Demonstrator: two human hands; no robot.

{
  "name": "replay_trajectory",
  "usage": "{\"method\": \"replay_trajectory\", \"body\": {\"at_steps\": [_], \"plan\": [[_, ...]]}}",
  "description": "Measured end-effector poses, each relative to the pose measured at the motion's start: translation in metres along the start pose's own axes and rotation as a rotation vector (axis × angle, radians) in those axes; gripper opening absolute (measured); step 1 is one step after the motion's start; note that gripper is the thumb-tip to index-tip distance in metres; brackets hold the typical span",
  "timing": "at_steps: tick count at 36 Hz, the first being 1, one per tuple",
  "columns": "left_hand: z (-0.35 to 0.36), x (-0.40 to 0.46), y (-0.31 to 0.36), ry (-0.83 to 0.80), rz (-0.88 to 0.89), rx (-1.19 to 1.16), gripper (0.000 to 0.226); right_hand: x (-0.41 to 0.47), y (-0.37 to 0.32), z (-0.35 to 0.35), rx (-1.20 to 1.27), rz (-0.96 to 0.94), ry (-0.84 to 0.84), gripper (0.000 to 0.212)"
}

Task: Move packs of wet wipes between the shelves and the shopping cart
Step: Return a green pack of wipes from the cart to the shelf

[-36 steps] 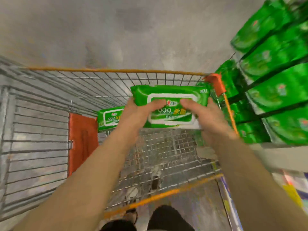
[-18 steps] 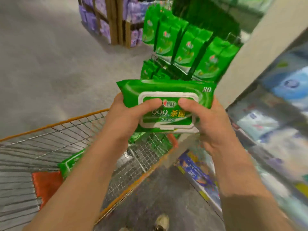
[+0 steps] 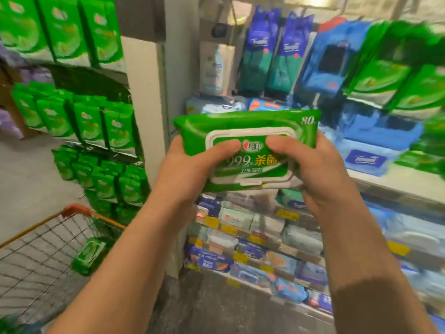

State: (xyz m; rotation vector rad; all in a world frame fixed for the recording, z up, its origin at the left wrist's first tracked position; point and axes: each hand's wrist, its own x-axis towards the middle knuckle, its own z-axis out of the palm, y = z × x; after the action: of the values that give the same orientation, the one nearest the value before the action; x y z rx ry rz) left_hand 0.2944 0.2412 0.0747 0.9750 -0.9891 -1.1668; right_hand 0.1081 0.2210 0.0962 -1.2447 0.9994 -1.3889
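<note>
Pack [image 3: 245, 150] gripped w/ both hands, left [image 3: 190, 174] + right [image 3: 320, 182]; label reads "999" & "80". Blue Tempo packs [image 3: 366, 160] behind.

Both hands hold a green pack [image 3: 245, 150] of wet wipes flat, lid up, in front of the shelves [image 3: 395, 179]. The left hand [image 3: 185, 172] grips the pack's left end, thumb on the white lid; the right hand [image 3: 320, 174] grips the right end, thumb likewise on the lid. Behind the pack, the shelves carry blue, white and green packs in blurred rows. Left of the pack, green bags [image 3: 96, 121] fill a rack. Below and left of the pack stands the wire cart [image 3: 36, 249] with an orange rim; a second green pack [image 3: 89, 255] lies inside it.
</note>
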Motion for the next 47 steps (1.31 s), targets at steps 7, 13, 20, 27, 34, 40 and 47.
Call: {"method": "replay_trajectory", "body": {"at_steps": [7, 13, 20, 27, 34, 40, 47], "plan": [[0.148, -0.010, -0.029, -0.242, -0.018, 0.039, 0.060, -0.035, -0.029, -0.151, 0.038, -0.024, 0.205, 0.057], [0.259, -0.028, -0.059, -0.346, -0.068, 0.052, 0.063, -0.065, -0.041, -0.263, 0.009, -0.034, 0.377, 0.062], [0.346, -0.034, -0.090, -0.432, -0.160, 0.089, 0.078, -0.090, -0.055, -0.342, -0.039, -0.025, 0.557, 0.058], [0.396, -0.014, -0.116, -0.495, -0.188, 0.144, 0.083, -0.080, -0.049, -0.392, -0.114, -0.013, 0.600, 0.068], [0.426, 0.025, -0.148, -0.468, -0.113, 0.207, 0.078, -0.040, -0.031, -0.432, -0.067, 0.003, 0.471, 0.048], [0.450, 0.059, -0.167, -0.496, -0.194, 0.232, 0.070, 0.005, -0.013, -0.464, -0.055, 0.046, 0.532, 0.082], [0.464, 0.079, -0.182, -0.547, -0.230, 0.264, 0.046, 0.032, 0.005, -0.494, -0.027, 0.103, 0.583, 0.059]]}}
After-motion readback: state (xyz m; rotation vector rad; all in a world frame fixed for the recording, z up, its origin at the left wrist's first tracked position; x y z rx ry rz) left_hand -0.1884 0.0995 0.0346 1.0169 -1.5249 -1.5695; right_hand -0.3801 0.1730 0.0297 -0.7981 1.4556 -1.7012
